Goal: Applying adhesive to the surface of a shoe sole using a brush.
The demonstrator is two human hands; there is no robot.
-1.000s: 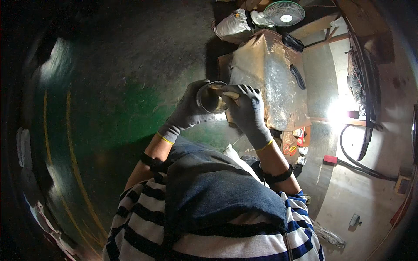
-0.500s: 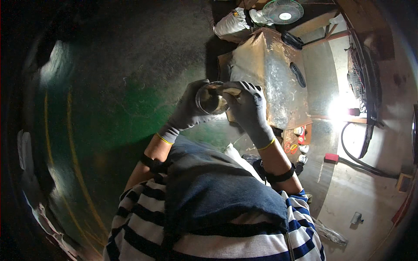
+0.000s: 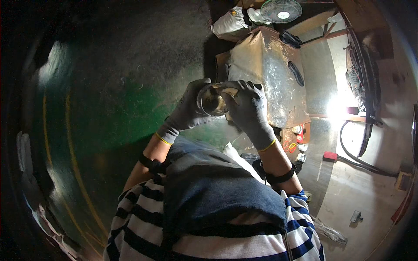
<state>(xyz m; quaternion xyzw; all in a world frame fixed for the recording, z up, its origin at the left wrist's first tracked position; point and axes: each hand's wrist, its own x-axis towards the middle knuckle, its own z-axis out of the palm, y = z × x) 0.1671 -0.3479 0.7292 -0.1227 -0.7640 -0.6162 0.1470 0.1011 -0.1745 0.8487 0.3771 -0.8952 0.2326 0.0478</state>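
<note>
My left hand (image 3: 190,106), in a grey glove, is closed around the side of a round, hollow, shiny metal-looking piece (image 3: 209,103). Its open mouth faces up toward me, and the inside looks brownish and mottled. My gloved right hand (image 3: 249,106) is closed on a small tan piece (image 3: 230,92), pinched between thumb and fingers at the right side of that mouth. Glare and the fingers hide how far the tan piece reaches inside, and its exact kind cannot be made out. Both hands are raised in front of my dark apron (image 3: 217,187).
Just beyond my right hand stands a worn, covered table (image 3: 283,102) with a dark oval item (image 3: 296,73) on it. Orange-handled scissors (image 3: 289,147) lie near its close end. Farther back are a fan (image 3: 282,13) and a white sack (image 3: 230,26). A bright lamp (image 3: 342,109) glares at right.
The tan piece and my right fingers have shifted slightly over the mouth of the round piece. My left hand keeps its hold, and the whole view has moved a little.
</note>
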